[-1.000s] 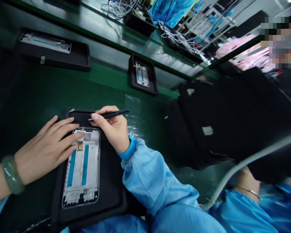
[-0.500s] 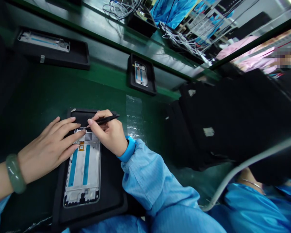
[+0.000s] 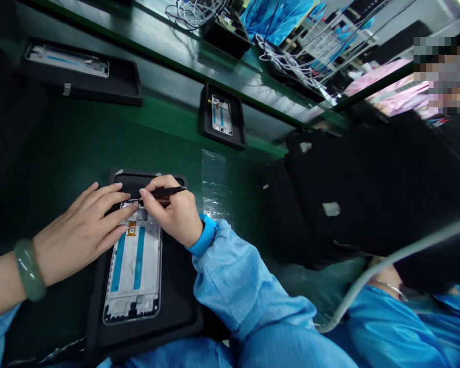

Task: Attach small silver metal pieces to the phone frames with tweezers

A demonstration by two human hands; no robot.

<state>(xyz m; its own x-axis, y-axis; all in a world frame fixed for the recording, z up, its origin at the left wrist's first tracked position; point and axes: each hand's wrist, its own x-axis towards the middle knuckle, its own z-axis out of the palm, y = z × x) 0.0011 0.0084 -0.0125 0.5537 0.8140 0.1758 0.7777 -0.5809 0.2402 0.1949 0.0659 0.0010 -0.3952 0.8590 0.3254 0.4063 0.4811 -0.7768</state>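
Left hand: lying palm down, its grip wide, fingers spreading toward the upper left edge of the frame. Index fingertip is extending over the frame's top section; pressure cannot be judged. A green bangle is circling the wrist.

Right hand: its grip is narrow, thumb and fingers pinching a slim black tool. The tool is slanting, its rear end pointing right and its working end aiming at the frame's top edge, just beside the left fingertips. Tip is too small to read; contact cannot be told. A blue band is circling this wrist.

Frame: lying flat on a black tray, on the green counter in front of the person. It is showing two blue strips and an orange flex near the upper left.

Surroundings: a rear left tray is holding a second frame; a small tray to its right is holding a third frame. Clear film is lying beyond the right wrist. At right, a black stack is standing, with another person's blue sleeve showing below it.
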